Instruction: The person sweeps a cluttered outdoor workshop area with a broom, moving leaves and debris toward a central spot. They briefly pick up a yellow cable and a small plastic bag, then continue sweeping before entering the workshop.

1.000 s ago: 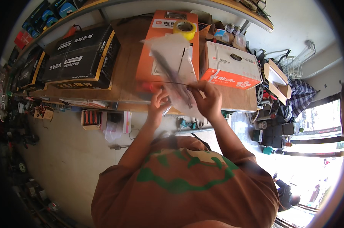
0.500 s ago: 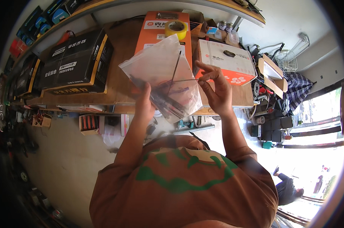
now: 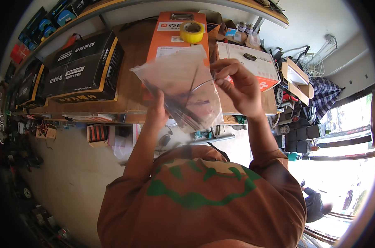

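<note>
My left hand (image 3: 156,112) grips a clear plastic bag (image 3: 173,72) by its left side, thumb in front. Dark, thin, straight strips (image 3: 187,115) lie in the lower part of the bag, with some purple and red showing through. At the bag's right edge, my right hand (image 3: 242,89) pinches the end of a thin dark strip (image 3: 202,85) that looks like a cable tie. The strip bends across the front of the bag; whether its far end is inside cannot be made out.
Behind the bag, an orange box (image 3: 164,35) on the workbench (image 3: 131,74) carries a yellow tape roll (image 3: 191,32). A white and orange box (image 3: 247,62) stands to the right, black boxes (image 3: 82,68) to the left. A shelf (image 3: 125,5) runs above. Someone (image 3: 315,204) is at the lower right.
My right hand has shifted a little right and up, its fingers now curled in more. The strip it pinches has gone from nearly straight to curved. The bag's upper part has folded lower.
</note>
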`<state>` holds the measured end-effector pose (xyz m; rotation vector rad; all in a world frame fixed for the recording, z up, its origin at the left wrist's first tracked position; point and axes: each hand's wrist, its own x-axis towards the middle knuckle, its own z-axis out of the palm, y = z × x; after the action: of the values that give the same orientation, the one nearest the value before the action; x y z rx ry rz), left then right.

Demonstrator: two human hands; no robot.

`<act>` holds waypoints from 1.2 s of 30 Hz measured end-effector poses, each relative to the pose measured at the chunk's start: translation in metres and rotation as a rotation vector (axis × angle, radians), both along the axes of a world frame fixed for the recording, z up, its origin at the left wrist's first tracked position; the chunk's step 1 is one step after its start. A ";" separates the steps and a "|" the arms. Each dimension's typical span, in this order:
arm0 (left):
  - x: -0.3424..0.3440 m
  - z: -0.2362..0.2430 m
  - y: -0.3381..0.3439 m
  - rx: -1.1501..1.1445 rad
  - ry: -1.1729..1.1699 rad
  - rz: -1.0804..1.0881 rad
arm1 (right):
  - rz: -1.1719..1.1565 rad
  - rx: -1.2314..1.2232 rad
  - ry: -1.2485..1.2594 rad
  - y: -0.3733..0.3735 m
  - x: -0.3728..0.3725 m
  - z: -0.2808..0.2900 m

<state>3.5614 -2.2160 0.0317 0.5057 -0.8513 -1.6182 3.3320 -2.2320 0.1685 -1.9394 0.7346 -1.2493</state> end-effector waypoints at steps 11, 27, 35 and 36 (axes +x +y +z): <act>-0.029 0.001 0.008 0.147 0.181 -0.143 | 0.141 0.851 -0.958 -0.005 -0.003 -0.033; -0.036 -0.026 0.005 0.170 0.039 0.000 | -0.344 0.294 0.099 0.008 -0.019 -0.022; -0.031 -0.032 0.004 0.131 0.046 -0.033 | -0.291 0.375 -0.205 0.001 -0.022 -0.013; -0.031 -0.032 0.004 0.120 0.052 -0.039 | -0.308 0.357 -0.196 0.001 -0.019 -0.014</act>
<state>3.5308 -2.2123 -0.0004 0.5313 -0.7319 -1.7189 3.3125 -2.2306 0.1549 -1.4317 1.0991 -1.3570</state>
